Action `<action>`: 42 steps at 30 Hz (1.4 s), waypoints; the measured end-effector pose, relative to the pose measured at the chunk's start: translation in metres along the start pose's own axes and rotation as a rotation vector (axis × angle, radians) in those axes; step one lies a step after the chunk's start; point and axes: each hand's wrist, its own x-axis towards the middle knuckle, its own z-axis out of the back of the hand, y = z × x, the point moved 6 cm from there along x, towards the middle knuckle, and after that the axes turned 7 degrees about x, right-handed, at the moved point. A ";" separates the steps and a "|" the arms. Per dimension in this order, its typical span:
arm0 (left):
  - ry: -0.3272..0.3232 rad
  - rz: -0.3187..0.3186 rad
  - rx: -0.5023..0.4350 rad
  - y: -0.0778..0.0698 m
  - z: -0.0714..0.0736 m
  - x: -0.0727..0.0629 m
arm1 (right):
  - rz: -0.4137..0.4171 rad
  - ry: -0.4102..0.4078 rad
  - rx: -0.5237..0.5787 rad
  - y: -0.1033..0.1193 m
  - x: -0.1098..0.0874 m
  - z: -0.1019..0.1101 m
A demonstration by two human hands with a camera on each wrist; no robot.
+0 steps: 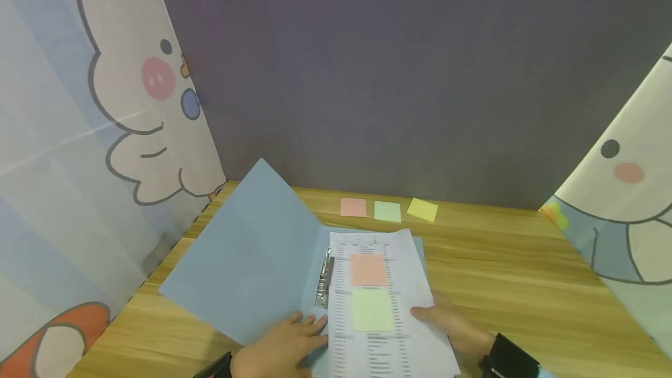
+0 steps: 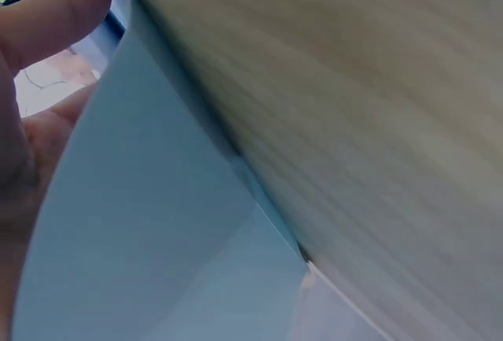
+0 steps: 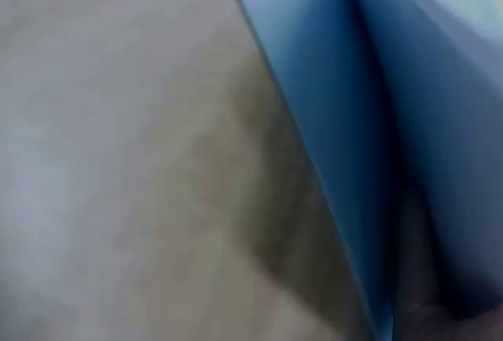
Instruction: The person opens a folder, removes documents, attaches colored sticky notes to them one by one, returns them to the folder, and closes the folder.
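A light blue folder (image 1: 247,261) lies spread on the table, its cover folded out to the left. Its metal clip (image 1: 324,279) shows beside the left edge of a stack of printed paper sheets (image 1: 420,331). A pink sticky note (image 1: 368,269) and a pale green sticky note (image 1: 372,310) are on the top sheet. My right hand (image 1: 446,319) grips the right side of the sheets, thumb on top and fingers underneath. In the right wrist view, fingers (image 3: 416,254) reach between the sheets and the folder. Fingers spread, my left hand (image 1: 283,346) rests by the sheets' lower left edge.
Behind the folder lie a pink sticky pad (image 1: 353,207), a green one (image 1: 387,211) and a yellow one (image 1: 423,209). A dark panel (image 1: 399,80) rises at the wooden table's (image 1: 525,284) back edge. Printed cartoon curtains (image 1: 52,133) flank both sides.
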 end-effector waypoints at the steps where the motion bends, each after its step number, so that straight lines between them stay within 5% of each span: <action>1: -0.010 -0.011 0.012 -0.002 0.000 0.001 | 0.000 -0.008 0.006 -0.001 0.000 0.000; 6: -0.075 -0.010 0.044 -0.005 0.005 -0.002 | -0.005 -0.013 -0.002 -0.003 -0.003 0.002; 9: -0.070 0.074 0.021 0.004 0.009 -0.010 | -0.001 -0.017 -0.032 -0.002 -0.005 0.007; 13: -0.066 0.201 -0.086 0.023 0.018 -0.029 | 0.001 0.063 -0.025 -0.002 -0.013 0.013; 17: -0.037 0.237 -0.208 0.039 0.021 -0.045 | -0.007 0.140 0.014 -0.003 -0.027 0.021; 22: 0.019 0.169 -0.163 0.045 0.021 -0.043 | 0.000 0.078 -0.035 -0.001 -0.033 0.030; 28: -0.037 0.078 -0.024 0.047 0.025 -0.008 | 0.001 -0.056 -0.140 0.001 -0.032 0.033; 33: -0.056 -0.052 -0.005 0.041 0.016 0.017 | -0.011 -0.018 -0.116 0.001 -0.030 0.028; 37: -0.083 -0.122 0.024 0.031 0.012 0.025 | -0.021 -0.061 -0.126 0.000 -0.026 0.027; 42: -0.055 -0.124 0.068 0.020 0.009 0.027 | -0.046 -0.173 -0.168 -0.001 -0.025 0.031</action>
